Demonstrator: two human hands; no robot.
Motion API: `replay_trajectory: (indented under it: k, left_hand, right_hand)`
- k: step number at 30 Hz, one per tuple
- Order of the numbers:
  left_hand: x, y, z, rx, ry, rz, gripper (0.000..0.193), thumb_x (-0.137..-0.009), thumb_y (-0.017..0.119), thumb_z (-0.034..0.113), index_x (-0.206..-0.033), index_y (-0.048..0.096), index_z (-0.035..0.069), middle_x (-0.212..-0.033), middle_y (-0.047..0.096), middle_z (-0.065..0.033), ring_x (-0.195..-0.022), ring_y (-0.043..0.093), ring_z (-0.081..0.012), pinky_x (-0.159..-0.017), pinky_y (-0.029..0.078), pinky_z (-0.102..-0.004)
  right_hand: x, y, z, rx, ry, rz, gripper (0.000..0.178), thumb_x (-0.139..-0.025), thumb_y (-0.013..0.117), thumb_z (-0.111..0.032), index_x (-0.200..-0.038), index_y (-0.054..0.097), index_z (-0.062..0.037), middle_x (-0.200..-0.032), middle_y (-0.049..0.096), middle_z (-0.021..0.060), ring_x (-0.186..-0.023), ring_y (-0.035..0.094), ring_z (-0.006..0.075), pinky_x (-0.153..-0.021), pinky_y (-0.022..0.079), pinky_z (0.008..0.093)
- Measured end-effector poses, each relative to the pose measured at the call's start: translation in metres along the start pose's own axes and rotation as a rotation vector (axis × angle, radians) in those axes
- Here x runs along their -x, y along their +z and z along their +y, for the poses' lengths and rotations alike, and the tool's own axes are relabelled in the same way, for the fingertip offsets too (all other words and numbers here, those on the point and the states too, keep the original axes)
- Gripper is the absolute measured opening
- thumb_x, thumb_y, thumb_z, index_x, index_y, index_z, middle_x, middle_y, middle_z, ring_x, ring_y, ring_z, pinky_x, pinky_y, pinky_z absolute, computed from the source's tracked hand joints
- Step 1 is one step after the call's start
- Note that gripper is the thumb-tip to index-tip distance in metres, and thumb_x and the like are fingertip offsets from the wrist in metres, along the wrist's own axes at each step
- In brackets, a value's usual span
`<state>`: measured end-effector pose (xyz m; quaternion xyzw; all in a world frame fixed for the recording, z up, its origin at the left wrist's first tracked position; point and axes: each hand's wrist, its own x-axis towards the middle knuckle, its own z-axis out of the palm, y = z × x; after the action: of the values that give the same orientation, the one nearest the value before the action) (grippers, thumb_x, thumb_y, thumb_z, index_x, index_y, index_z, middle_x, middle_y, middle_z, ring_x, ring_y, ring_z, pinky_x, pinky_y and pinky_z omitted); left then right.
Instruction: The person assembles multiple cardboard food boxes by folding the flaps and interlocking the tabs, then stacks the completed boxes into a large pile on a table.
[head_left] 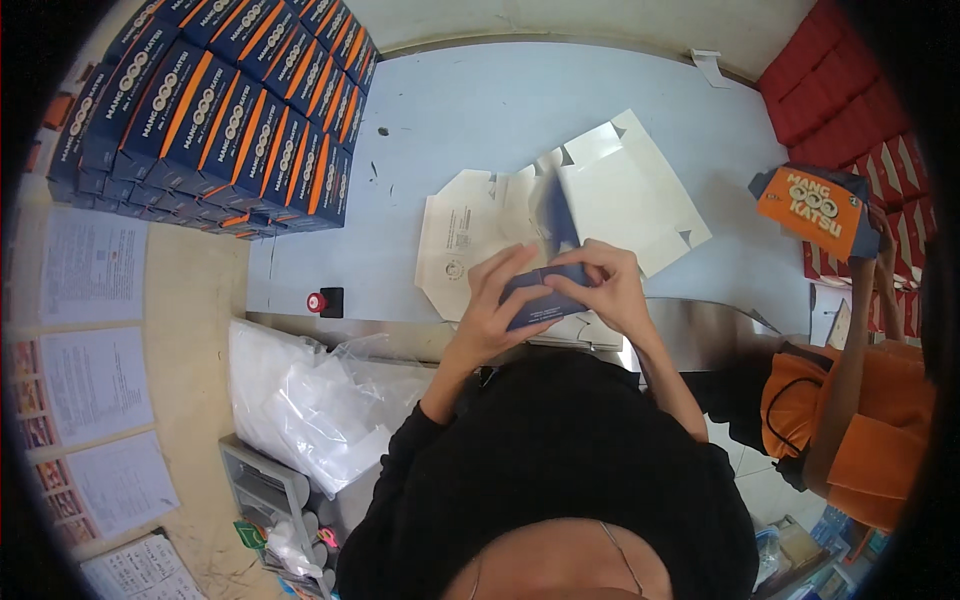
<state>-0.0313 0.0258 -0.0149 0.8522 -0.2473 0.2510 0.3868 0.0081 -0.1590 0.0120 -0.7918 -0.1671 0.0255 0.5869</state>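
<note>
Between my two hands, near the front edge of the table, is a dark blue cardboard box, partly folded. My left hand is closed on its left end, thumb and fingers pressed to the panel. My right hand pinches its right end. Part of the box's far side is blurred. Flat unfolded box blanks lie just beyond my hands: a cream one with small print on the left and a white one on the right.
Folded blue and orange boxes are stacked high at the far left. A red-topped stamp sits on the pale table. Clear plastic bags lie at the lower left. On the right, a person in orange holds an orange box beside red stacks.
</note>
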Motion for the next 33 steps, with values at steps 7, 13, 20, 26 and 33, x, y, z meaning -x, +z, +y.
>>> replay_trajectory:
  k: [7, 13, 20, 26, 33]
  left_hand:
    - [-0.023, -0.026, -0.015, 0.645, -0.353, 0.512, 0.062, -0.089, 0.047, 0.047, -0.132, 0.040, 0.002, -0.137, 0.037, -0.0178, -0.126, 0.038, -0.0323, -0.101, 0.034, -0.0414]
    - [0.000, -0.019, -0.043, 0.949, -0.908, 0.169, 0.043, -0.093, 0.042, 0.012, -0.133, 0.034, -0.002, -0.133, 0.042, -0.0137, -0.122, 0.043, -0.0212, -0.102, 0.035, -0.0332]
    - [0.039, -0.009, -0.060, 0.188, -0.638, 0.072, 0.037, -0.088, 0.042, -0.003, -0.125, 0.046, -0.003, -0.125, 0.050, -0.0158, -0.119, 0.046, -0.0239, -0.100, 0.035, -0.0339]
    - [0.080, 0.069, -0.076, 0.031, -0.684, 0.216, 0.039, -0.089, 0.039, -0.001, -0.128, 0.041, -0.004, -0.115, 0.049, -0.0186, -0.104, 0.051, -0.0286, -0.091, 0.040, -0.0334]
    - [0.059, 0.052, -0.062, 0.175, -0.798, 0.278, 0.044, -0.088, 0.040, 0.003, -0.131, 0.037, -0.002, -0.118, 0.043, -0.0174, -0.108, 0.047, -0.0299, -0.093, 0.038, -0.0362]
  right_hand:
    - [0.001, -0.034, 0.002, -0.723, 0.216, -0.008, 0.038, -0.089, 0.052, -0.026, -0.069, 0.067, 0.0015, -0.074, 0.053, 0.0035, -0.066, 0.050, 0.0117, -0.057, 0.037, 0.0226]
    - [-0.001, -0.003, 0.049, -0.194, -0.107, 0.064, 0.024, -0.081, 0.064, -0.016, -0.064, 0.059, -0.0010, -0.096, 0.061, 0.0111, -0.082, 0.059, 0.0197, -0.074, 0.045, 0.0309]
    - [-0.005, -0.005, 0.056, 0.381, -0.091, -0.001, 0.042, -0.082, 0.052, -0.004, -0.124, 0.046, -0.0080, -0.111, 0.056, 0.0191, -0.095, 0.056, 0.0335, -0.083, 0.045, 0.0390]
    - [0.011, 0.012, 0.120, 0.126, 0.068, 0.008, 0.039, -0.084, 0.044, -0.002, -0.123, 0.047, -0.0034, -0.117, 0.056, 0.0224, -0.106, 0.056, 0.0372, -0.091, 0.044, 0.0377]
    - [0.009, 0.002, 0.104, 0.279, 0.216, -0.119, 0.049, -0.084, 0.045, -0.001, -0.132, 0.040, -0.0043, -0.119, 0.055, 0.0233, -0.109, 0.053, 0.0393, -0.094, 0.042, 0.0389]
